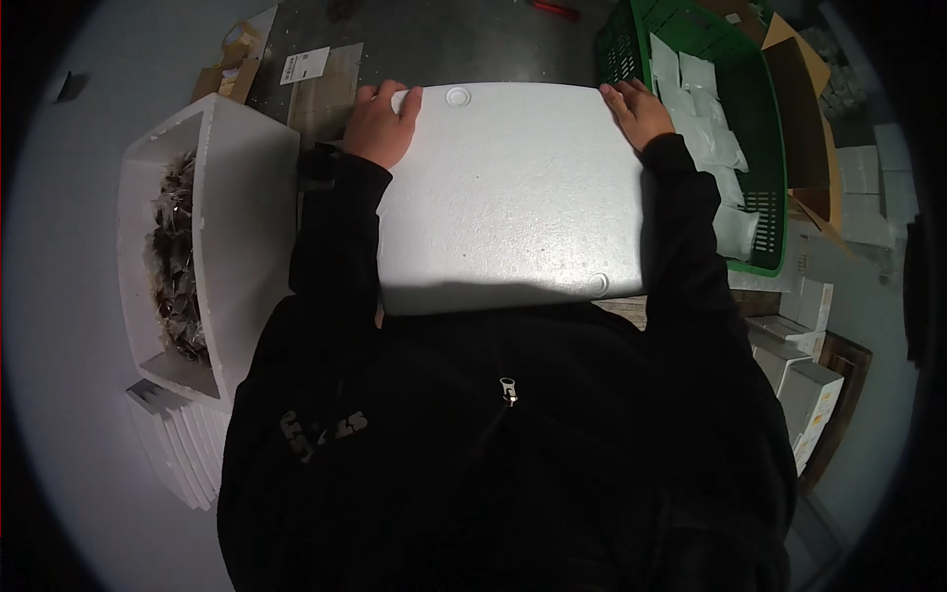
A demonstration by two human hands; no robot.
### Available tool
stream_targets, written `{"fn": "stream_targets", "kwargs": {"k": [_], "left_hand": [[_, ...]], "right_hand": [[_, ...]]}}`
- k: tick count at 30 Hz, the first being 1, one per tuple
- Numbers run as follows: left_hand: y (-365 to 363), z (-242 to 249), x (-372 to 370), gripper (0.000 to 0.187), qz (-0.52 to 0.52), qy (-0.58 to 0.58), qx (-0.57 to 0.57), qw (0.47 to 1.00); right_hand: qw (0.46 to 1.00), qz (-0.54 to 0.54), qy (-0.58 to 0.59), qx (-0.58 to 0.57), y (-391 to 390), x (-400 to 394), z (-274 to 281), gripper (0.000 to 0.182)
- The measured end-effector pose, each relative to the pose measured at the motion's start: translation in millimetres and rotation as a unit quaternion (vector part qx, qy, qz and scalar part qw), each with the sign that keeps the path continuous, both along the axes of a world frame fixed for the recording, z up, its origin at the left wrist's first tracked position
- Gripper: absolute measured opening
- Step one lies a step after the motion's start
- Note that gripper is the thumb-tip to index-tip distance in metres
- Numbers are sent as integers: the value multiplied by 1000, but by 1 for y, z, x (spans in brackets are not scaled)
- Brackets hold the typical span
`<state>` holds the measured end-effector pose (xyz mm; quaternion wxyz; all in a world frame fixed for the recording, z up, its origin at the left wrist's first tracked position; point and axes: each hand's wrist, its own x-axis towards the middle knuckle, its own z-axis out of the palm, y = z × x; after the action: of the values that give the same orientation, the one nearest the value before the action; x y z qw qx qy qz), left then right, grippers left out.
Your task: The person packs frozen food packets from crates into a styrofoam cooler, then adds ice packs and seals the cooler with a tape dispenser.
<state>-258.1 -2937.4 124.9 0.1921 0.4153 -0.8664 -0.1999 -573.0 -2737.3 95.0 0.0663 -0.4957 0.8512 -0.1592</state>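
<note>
A white styrofoam box lies in front of my chest, its broad flat face turned up with a round mark near two opposite corners. My left hand grips its far left corner, the fingers bent over the edge. At the far right corner, my right hand holds the same box with fingers on the rim and the palm along the side. The underside of the box, and what is inside it, are hidden from me.
To the left stands an open styrofoam bin of small dark packets. A green crate with white pouches stands at right, beside an open cardboard carton. White boxes are stacked lower right; flat white panels lean lower left.
</note>
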Motion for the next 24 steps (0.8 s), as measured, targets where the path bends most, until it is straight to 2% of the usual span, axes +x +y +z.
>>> {"fn": "stream_targets", "kwargs": {"k": [1,3,5,7,8,9,10,11,12,14,15,18,19,21,23,24], "left_hand": [[-3,-3,-1,37,-5,-1,-7,1000],[-4,-5,0,35,-12,2,-19,1000],[-5,-5,-2,34,-6,2,-13,1000],[-5,-4,-2,36,-11,9,-13,1000],[-4,-4,-1,38,-12,15,-11,1000],[-4,-4,-2,38,-15,17,-10,1000],[-3,-3,-3,41,-11,5,-2,1000],[-2,-3,-2,45,-7,-11,8,1000],[-1,-4,-4,45,-8,-10,11,1000],[7,0,-8,56,39,-50,-200,978],[11,9,-13,58,12,-18,-232,972],[54,101,-25,64,-89,108,-300,944],[71,102,-24,64,-87,109,-302,943],[96,89,-21,66,-184,46,-265,945],[102,0,-11,66,-251,-106,-203,941],[104,4,-9,66,-254,-109,-206,939]], "right_hand": [[1000,-1,4,-4,0,5,7,68],[968,-49,233,74,-2,31,34,69],[961,65,229,-140,-11,61,75,73],[940,109,249,-204,-17,107,123,75],[943,109,241,-202,-21,119,123,77],[943,107,244,-200,-24,124,95,77],[965,82,226,-103,-29,128,45,77],[978,55,203,-5,-31,132,18,77],[978,55,204,-2,-31,135,20,77],[982,46,183,22,-31,137,24,77],[981,47,185,21,-32,135,23,77],[983,54,173,6,-32,130,17,69],[983,56,176,3,-32,129,15,69],[984,60,167,0,-32,127,13,62],[987,62,144,-29,-28,128,15,58],[986,62,153,-36,-27,132,12,57]]}}
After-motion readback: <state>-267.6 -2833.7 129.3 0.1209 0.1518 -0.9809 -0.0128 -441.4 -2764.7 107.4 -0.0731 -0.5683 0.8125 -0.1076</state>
